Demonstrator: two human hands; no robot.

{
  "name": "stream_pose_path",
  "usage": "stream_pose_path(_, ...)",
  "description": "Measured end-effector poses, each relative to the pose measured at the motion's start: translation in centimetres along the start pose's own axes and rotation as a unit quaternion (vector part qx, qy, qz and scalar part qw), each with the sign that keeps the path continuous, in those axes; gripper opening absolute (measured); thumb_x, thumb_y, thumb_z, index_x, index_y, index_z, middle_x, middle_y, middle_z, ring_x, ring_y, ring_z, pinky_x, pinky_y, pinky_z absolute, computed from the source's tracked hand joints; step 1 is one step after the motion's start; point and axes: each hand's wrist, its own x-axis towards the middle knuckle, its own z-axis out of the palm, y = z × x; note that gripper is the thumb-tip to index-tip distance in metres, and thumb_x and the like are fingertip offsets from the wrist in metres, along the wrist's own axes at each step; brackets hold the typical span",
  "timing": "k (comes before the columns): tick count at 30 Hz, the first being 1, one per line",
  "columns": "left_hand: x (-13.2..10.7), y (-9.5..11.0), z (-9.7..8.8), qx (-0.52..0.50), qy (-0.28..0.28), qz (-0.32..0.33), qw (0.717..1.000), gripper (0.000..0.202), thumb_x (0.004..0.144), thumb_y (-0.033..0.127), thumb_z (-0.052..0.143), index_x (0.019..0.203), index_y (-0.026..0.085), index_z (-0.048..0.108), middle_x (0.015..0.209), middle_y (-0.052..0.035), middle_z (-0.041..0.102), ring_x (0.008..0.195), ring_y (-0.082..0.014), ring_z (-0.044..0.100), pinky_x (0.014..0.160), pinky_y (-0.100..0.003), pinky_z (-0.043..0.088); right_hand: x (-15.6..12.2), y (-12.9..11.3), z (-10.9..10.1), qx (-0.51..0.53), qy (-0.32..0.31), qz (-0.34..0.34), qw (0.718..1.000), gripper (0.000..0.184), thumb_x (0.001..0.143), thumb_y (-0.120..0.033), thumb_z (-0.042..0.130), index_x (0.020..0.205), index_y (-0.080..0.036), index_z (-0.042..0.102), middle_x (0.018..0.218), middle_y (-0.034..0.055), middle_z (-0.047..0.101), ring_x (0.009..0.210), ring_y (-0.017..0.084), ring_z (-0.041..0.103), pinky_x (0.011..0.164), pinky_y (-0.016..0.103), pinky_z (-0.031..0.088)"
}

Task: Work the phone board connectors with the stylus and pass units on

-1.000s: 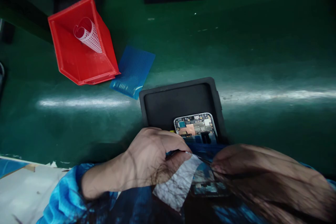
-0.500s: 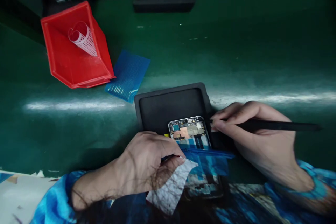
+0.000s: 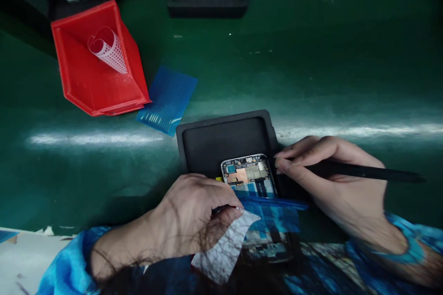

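The left hand (image 3: 194, 214) is closed, thumb and fingers pinched on a blue film (image 3: 273, 214) peeled back from an opened phone (image 3: 249, 176), with a pale sheet (image 3: 224, 251) under the thumb. The phone lies with its circuit boards showing in the near part of a black foam tray (image 3: 221, 140) on the green table (image 3: 311, 69). The right hand (image 3: 332, 179) grips a black stylus (image 3: 363, 173) between closed fingers, its tip just beside the phone's right edge; further back are a red bin (image 3: 93, 78) holding a curled perforated sheet (image 3: 107, 48), a blue perforated sheet (image 3: 169, 99), and 2 more trays with phones.
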Motion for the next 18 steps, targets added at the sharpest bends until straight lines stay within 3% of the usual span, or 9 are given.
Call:
stream_pose_path(7,0.0,0.0,-0.1,0.003,-0.004,0.004,1.0,0.01,0.09,0.024,0.055,0.085,0.025,0.064,0.076,0.0043,0.07,0.068,-0.0121,0.065,0.068,-0.024,0.048,-0.3,0.1,0.1,-0.024,-0.013,-0.021,0.999,0.02,0.072,-0.014,0.076,0.066,-0.025,0.061,0.071,-0.0021,0.068,0.071,0.017,0.068,0.063,0.03,0.055)
stream_pose_path(18,-0.1,0.0,0.0,0.03,0.005,0.012,0.999,0.008,0.09,0.024,0.056,0.086,0.026,0.062,0.079,0.0082,0.072,0.071,-0.0084,0.067,0.07,-0.021,0.048,-1.0,0.0,-0.1,-0.102,-0.038,-0.117,0.987,0.023,0.074,-0.008,0.072,0.069,-0.027,0.061,0.082,-0.001,0.066,0.077,0.015,0.067,0.064,0.031,0.053)
